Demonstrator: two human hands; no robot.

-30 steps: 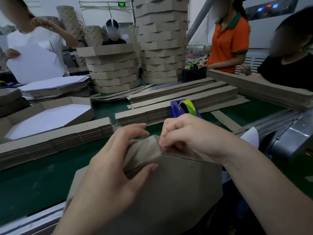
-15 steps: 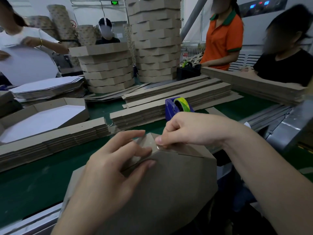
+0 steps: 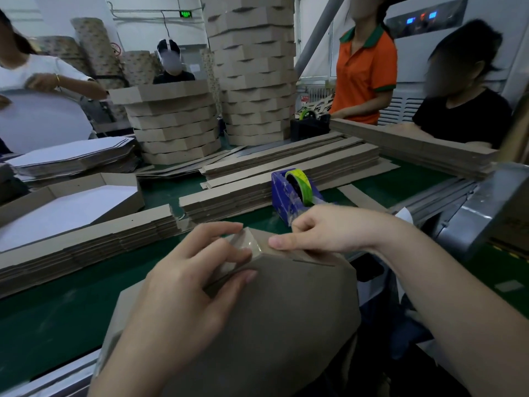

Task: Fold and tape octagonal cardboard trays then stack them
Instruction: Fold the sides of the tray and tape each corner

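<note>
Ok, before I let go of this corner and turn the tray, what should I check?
1. The clear tape bridges the corner of the tray: ok.
2. Tape flat along its whole length: cannot tell, the right hand covers one end.
3. The left hand grips the corner walls together: ok.
4. Right thumb pinches the tape against the wall: ok.
5. The tape dispenser stands just behind the tray, roll loaded: ok.
6. Other corners taped: cannot tell, hidden.
</note>
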